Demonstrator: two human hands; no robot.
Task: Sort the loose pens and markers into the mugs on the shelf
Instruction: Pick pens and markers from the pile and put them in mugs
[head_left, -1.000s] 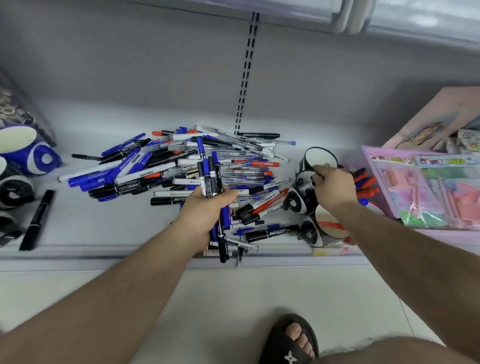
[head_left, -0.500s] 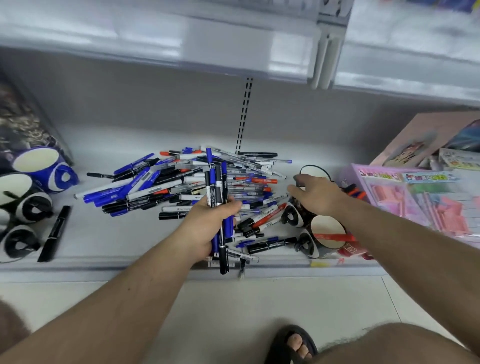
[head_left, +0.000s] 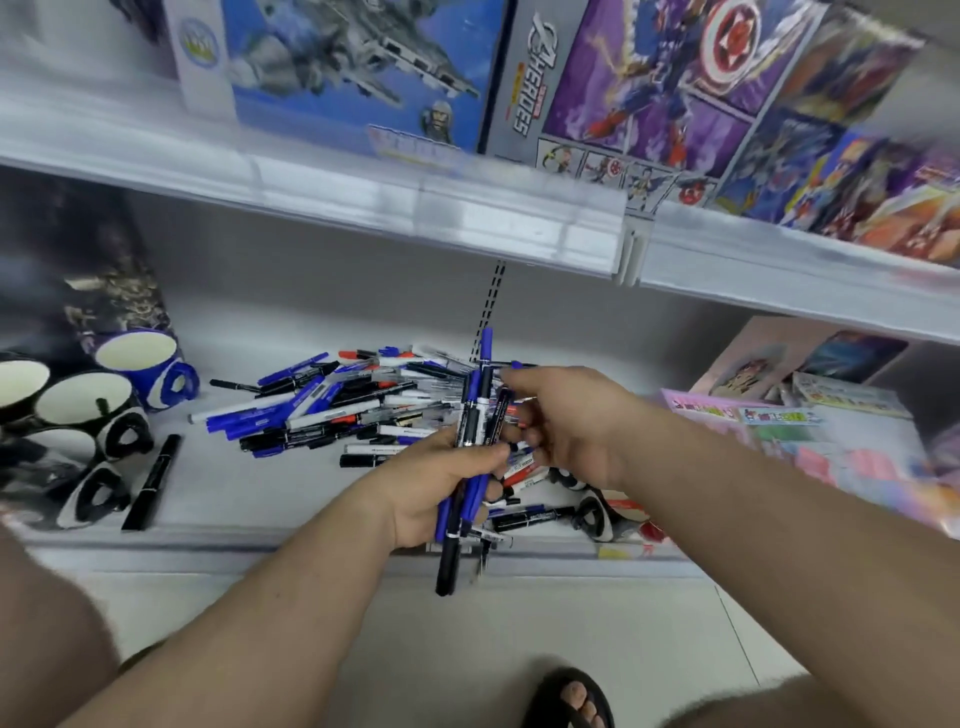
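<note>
Blue and black markers stand bunched in the left hand (head_left: 434, 493), whose grip is closed round them: fingers wrap the middle of the bundle of markers (head_left: 470, 457) and the thumb lies across its front. The bundle is nearly upright, one blue cap poking out above the rest and the black lower ends hanging past the front edge of the shelf (head_left: 249, 525).

Beside it, the right hand (head_left: 569, 423) reaches in from the right, its fingers curled against the upper part of the same bundle. It touches the markers there, and the fingertips seem to pinch one dark barrel, though motion blur keeps that from being sure.

Behind and under both hands the loose pile of pens and markers (head_left: 332, 410) lies spread over the shelf, a mix of blue, black, white and a few red ones. A single black marker (head_left: 151, 480) lies apart at the left, near the front edge.

At the far left stand several mugs: a blue mug (head_left: 143, 366) at the back, with black-and-white mugs (head_left: 91, 410) in front of it. More black-and-white mugs (head_left: 592, 512) lie low on the right, mostly hidden by the right forearm; red markers show near them.

Pink packaged goods (head_left: 779, 421) fill the right of the shelf, and toy boxes (head_left: 597, 88) sit on the shelf above.
</note>
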